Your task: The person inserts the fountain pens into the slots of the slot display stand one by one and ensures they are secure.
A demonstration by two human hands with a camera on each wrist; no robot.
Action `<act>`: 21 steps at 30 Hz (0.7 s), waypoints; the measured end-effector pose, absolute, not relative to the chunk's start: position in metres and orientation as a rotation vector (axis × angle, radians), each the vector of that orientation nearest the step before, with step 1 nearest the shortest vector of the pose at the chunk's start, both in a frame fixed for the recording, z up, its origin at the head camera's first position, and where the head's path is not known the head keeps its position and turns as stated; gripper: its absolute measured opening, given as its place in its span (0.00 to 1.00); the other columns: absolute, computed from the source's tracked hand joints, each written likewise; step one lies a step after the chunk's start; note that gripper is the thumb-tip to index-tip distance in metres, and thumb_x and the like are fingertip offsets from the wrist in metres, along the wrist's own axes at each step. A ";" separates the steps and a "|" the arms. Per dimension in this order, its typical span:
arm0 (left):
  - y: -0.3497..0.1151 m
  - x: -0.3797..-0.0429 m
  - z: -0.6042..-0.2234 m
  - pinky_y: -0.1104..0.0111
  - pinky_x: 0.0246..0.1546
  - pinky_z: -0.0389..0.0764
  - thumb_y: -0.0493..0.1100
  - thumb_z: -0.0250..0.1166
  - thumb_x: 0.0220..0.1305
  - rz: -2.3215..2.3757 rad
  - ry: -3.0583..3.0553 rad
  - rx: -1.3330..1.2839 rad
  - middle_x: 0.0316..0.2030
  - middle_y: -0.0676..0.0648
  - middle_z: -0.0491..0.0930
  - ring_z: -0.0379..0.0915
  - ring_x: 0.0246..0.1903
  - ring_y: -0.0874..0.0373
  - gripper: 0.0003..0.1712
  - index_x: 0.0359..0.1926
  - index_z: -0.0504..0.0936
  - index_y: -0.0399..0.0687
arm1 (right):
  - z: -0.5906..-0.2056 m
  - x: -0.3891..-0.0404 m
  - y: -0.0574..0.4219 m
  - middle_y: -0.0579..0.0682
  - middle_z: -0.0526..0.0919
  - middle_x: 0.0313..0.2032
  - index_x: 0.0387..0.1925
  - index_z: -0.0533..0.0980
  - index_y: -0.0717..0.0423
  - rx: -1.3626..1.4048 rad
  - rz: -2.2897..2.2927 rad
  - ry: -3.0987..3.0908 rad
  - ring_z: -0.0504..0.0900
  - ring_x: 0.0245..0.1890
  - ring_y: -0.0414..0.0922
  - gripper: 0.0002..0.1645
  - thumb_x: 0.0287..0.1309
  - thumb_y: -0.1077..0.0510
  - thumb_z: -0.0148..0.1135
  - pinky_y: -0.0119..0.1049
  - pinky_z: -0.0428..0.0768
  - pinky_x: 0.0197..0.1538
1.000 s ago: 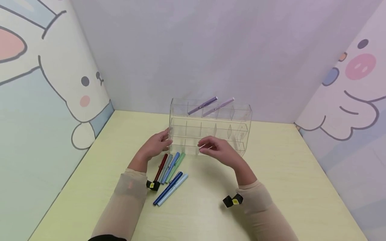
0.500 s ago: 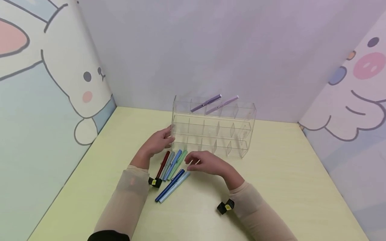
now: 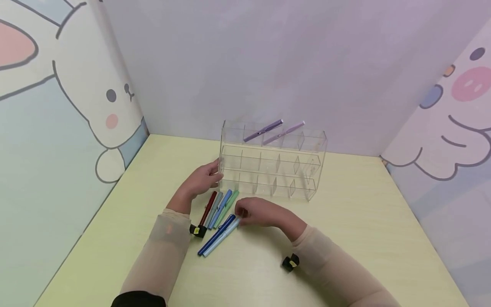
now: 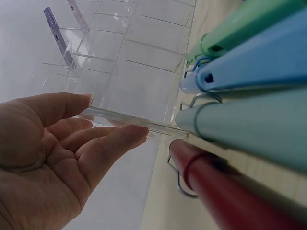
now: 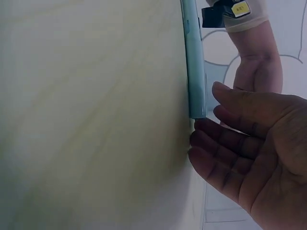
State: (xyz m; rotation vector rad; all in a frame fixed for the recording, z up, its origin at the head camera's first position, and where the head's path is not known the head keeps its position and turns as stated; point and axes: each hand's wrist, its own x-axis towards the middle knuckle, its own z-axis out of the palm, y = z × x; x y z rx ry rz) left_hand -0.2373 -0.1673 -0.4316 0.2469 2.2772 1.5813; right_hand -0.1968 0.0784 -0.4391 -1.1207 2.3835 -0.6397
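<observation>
In the head view my left hand [image 3: 202, 179] is at the left side of a clear three-tier display rack [image 3: 264, 164]. The left wrist view shows its thumb and fingers holding the edge of the rack's side panel [image 4: 129, 120]. My right hand [image 3: 258, 212] is at the upper end of a light blue pen [image 3: 222, 238]. In the right wrist view its fingertips reach the light blue pen's end [image 5: 195, 91], the thumb standing slightly apart. A dark blue pen [image 3: 216, 236] lies alongside. Dark purple [image 3: 262, 131] and lilac pens [image 3: 284, 133] lie slanted on the top tier.
Left of the right hand, a row of pens lies on the pale table [image 3: 345, 238]: red [image 3: 208, 208], grey-green [image 3: 213, 210], blue [image 3: 220, 209] and green [image 3: 227, 209]. A plain wall [image 3: 261, 64] stands behind the rack, with cartoon-printed walls at both sides.
My right hand has moved from the rack's front down and left to the light blue pen. The left hand stays at the rack's side. The head view has shifted slightly.
</observation>
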 end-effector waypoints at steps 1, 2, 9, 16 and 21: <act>-0.167 -0.237 -0.432 0.51 0.63 0.72 0.47 0.53 0.76 1.580 2.278 0.246 0.76 0.43 0.53 0.67 0.66 0.45 0.39 0.78 0.42 0.63 | -0.440 -0.197 0.078 0.43 0.81 0.35 0.40 0.79 0.49 -1.143 -0.601 2.396 0.75 0.35 0.36 0.09 0.58 0.56 0.69 0.29 0.77 0.40; -0.167 -0.237 -0.431 0.51 0.63 0.72 0.47 0.53 0.76 1.580 2.279 0.245 0.76 0.43 0.53 0.67 0.66 0.45 0.39 0.78 0.42 0.63 | -0.441 -0.197 0.077 0.43 0.80 0.35 0.39 0.79 0.49 -1.167 -0.560 2.408 0.74 0.34 0.36 0.08 0.58 0.56 0.69 0.28 0.76 0.40; -0.166 -0.236 -0.429 0.52 0.62 0.74 0.45 0.53 0.76 1.590 2.287 0.259 0.75 0.43 0.54 0.66 0.67 0.46 0.39 0.78 0.43 0.62 | -0.439 -0.197 0.071 0.43 0.77 0.33 0.38 0.80 0.50 -1.345 -0.367 2.459 0.71 0.32 0.37 0.07 0.57 0.59 0.68 0.27 0.73 0.37; -0.166 -0.235 -0.428 0.51 0.62 0.74 0.46 0.53 0.75 1.584 2.288 0.257 0.75 0.42 0.54 0.67 0.66 0.44 0.39 0.79 0.43 0.60 | -0.439 -0.199 0.071 0.41 0.75 0.33 0.37 0.81 0.48 -1.428 -0.272 2.441 0.70 0.33 0.36 0.06 0.57 0.56 0.69 0.26 0.71 0.37; -0.166 -0.232 -0.425 0.50 0.63 0.72 0.46 0.53 0.76 1.585 2.282 0.257 0.75 0.42 0.53 0.67 0.65 0.42 0.39 0.79 0.42 0.60 | -0.443 -0.206 0.079 0.36 0.75 0.31 0.36 0.78 0.41 -1.372 -0.388 2.346 0.71 0.32 0.34 0.04 0.61 0.51 0.67 0.26 0.72 0.37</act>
